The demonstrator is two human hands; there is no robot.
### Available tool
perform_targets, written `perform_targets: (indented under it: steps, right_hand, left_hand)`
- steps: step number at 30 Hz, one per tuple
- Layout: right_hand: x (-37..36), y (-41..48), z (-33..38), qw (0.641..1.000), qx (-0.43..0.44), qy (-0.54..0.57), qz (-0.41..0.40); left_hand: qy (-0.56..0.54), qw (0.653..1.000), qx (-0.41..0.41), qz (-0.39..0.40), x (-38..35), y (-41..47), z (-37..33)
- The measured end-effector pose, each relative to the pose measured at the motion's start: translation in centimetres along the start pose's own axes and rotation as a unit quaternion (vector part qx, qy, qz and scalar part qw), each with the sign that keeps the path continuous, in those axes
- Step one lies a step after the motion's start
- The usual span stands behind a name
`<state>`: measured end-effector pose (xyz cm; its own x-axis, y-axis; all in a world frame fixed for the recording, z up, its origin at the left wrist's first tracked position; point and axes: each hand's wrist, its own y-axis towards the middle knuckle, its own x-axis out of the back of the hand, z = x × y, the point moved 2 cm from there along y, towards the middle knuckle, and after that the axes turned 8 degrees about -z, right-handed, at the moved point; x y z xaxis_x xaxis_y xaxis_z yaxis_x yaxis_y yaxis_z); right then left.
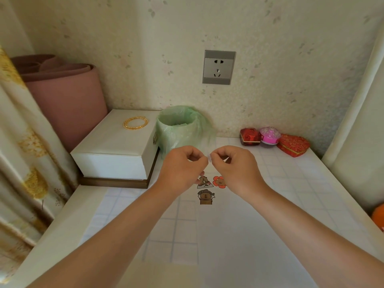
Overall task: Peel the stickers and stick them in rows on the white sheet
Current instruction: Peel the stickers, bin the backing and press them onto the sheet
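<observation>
stickers (205,197) on white sheet (239,235): three. left hand (182,165) and right hand (234,165) fingers (218,155) pinch a pale scrap (209,156) above it; rows incomplete.

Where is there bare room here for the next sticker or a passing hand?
Free: the white sheet below the brown animal sticker, between the forearms; the checked cloth between the right hand and the red heart-shaped box. Crowded: the back edge, with the white lidded box and green-bagged bin, and beneath the left hand, which shares a small clear sticker with the right.
</observation>
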<state>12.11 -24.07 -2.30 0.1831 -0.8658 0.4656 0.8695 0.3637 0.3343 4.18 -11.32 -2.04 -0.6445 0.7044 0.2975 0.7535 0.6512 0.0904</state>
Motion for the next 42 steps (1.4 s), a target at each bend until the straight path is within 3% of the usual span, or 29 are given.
perform_targets:
  steps: [7,19,26,32,39,42]
  right_hand:
    - [-0.9,0.0,0.6,0.992,-0.072,0.092,0.043]
    - [-3.2,-1.2,2.0,0.997,-0.011,0.070,0.036]
    - [-3.6,0.3,3.4,0.994,-0.052,0.094,-0.032]
    - [-4.8,5.9,6.2,0.995,0.038,0.005,-0.088]
    - [-7.7,11.6,7.2,0.975,0.068,-0.208,-0.036]
    - [-8.1,12.7,6.8,0.974,0.051,-0.222,-0.013]
  left_hand:
    - [0.070,0.997,-0.044,0.002,1.4,0.7,0.8]
    - [0.086,0.992,-0.072,0.048,5.6,0.4,1.2]
    - [0.185,0.976,-0.108,-0.027,9.1,0.9,0.8]
    - [0.166,0.977,-0.096,-0.093,11.2,2.2,0.9]
    - [0.131,0.988,-0.055,-0.065,11.1,2.7,1.1]
    - [0.116,0.991,-0.044,-0.057,11.0,2.8,1.0]
